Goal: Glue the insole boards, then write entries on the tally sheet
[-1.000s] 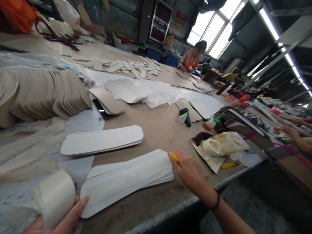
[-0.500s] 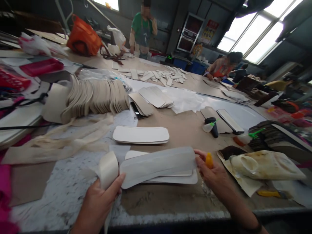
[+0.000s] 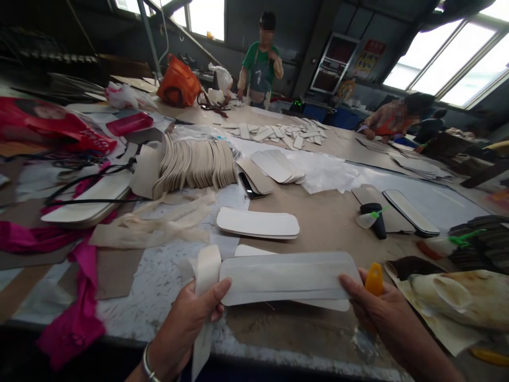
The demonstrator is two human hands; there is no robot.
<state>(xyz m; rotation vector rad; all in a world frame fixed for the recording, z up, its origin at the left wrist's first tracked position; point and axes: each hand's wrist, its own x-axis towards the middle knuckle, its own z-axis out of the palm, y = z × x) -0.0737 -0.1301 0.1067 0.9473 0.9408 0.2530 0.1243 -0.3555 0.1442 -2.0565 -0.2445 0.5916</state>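
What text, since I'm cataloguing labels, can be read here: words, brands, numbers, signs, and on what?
None reads clearly.
Red bag: pale lettering, too blurred to read.
Red-and-yellow wall poster: characters too small and blurred.
Green lit marks by the far wall: too small to make out.

Dim bkgd — windows point(image 3: 469, 77) blown out, edges blurred w/ stretch

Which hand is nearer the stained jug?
Right: the right hand is just left of the jug; the left hand is at the panel's left end.
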